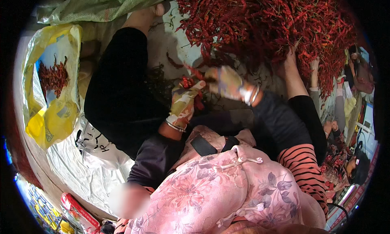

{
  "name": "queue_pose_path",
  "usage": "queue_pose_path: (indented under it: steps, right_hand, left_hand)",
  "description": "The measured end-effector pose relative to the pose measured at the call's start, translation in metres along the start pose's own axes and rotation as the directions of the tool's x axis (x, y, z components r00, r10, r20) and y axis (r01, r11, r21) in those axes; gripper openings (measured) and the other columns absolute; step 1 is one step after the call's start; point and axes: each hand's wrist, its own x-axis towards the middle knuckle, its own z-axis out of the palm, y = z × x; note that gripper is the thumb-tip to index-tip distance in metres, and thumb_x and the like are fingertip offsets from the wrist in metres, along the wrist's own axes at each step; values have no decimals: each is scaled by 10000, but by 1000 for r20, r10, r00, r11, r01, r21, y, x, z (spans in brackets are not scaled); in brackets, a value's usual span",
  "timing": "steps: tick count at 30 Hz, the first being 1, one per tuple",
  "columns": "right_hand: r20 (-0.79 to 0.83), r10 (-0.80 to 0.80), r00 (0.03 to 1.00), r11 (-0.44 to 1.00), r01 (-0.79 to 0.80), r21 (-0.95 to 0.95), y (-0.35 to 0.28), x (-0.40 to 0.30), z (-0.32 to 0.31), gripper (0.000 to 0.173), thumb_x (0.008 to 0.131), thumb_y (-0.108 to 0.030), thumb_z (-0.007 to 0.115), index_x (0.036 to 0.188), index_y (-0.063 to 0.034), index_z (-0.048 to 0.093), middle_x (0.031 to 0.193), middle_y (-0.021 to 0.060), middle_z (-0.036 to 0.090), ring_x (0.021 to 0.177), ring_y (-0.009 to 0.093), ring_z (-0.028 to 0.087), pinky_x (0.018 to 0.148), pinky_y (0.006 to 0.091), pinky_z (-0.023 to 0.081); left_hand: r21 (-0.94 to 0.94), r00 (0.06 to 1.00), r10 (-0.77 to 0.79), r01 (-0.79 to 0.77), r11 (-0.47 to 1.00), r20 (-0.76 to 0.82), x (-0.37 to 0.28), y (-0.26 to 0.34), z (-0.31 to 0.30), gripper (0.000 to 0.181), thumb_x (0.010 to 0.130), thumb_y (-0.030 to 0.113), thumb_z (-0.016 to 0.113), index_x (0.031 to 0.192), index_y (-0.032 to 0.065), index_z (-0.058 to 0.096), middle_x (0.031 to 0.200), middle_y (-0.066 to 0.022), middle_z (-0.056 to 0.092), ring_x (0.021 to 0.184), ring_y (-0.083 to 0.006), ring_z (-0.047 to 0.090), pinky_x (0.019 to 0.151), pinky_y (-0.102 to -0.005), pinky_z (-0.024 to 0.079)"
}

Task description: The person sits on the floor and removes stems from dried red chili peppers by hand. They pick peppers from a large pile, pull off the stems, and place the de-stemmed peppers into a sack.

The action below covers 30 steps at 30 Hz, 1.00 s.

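Observation:
My left hand, in a camouflage-patterned glove with a bare thumb tip, is closed on several red chili peppers. Close beside it on the right, my right hand, gloved alike and blurred, has its fingertips at the end of a red chili; whether it grips that chili I cannot tell. Loose stems lie on the floor beyond my left hand. A large heap of dried red chilies spreads across the floor in front of me.
At the left an open yellow plastic bag holds some chilies. A green woven sack lies at the top left, a white bag with black writing by my knee. Other people sit at the right, one person's hands visible.

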Motion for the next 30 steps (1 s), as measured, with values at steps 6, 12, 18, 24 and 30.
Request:
queue_pose_path:
  steps: [6,12,18,24,30]
  right_hand:
    - [85,182,980,983,-183,12,-2,-36,11,320,707,-196,748,901,17,609,682,176,551,629,322,567,588,390,461]
    - [255,306,917,879,-169,-447,-1,-23,25,220,754,-66,633,961,-5,588,851,146,577,771,276,591,644,366,477]
    - [228,361,904,922,-382,54,37,-15,66,135,843,-34,552,953,19,611,764,124,607,814,285,629,668,342,518]
    - [367,402,839,274,-493,826,75,-43,64,252,895,-114,579,1092,43,575,1027,166,626,901,245,635,717,363,544]
    - [192,272,943,810,-116,-575,59,-5,41,232,857,-134,564,1066,-38,597,964,130,628,838,275,625,748,395,504]
  left_hand:
    - [99,976,-130,114,989,174,-12,-3,2,94,800,88,706,838,42,633,697,-21,615,496,-87,517,416,-225,384]
    - [187,964,85,-135,973,253,-7,-11,1,79,812,82,692,861,47,640,699,-6,607,554,-86,529,458,-233,392]
    - [183,996,1,-18,983,90,-2,-3,-3,89,799,9,676,884,19,650,758,-14,628,668,-112,567,617,-238,448]
    - [-7,992,24,-23,1000,128,-7,4,5,104,807,24,671,904,13,637,826,-33,632,703,-119,575,631,-246,459]
    - [62,946,-62,44,997,320,-26,8,8,125,865,131,652,935,29,636,831,-15,632,751,-114,592,667,-246,458]
